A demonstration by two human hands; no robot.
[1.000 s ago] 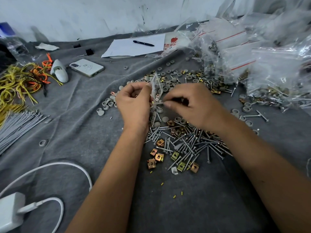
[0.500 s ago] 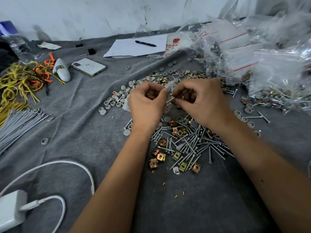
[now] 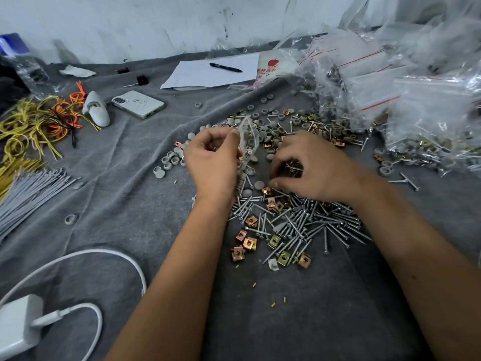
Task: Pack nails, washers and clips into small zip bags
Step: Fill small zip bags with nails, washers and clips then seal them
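On the grey cloth, at far left, grey ties and a white charger lie where they were. Nearer the middle, the left hand now pinches the small bag alone, holding it upright above the grey washers. Half a second ago both hands met at the bag; the right hand has since dropped away, fingers curled down into the clips and nails, gripping several small pieces. At right, filled bags sit heaped, unmoved.
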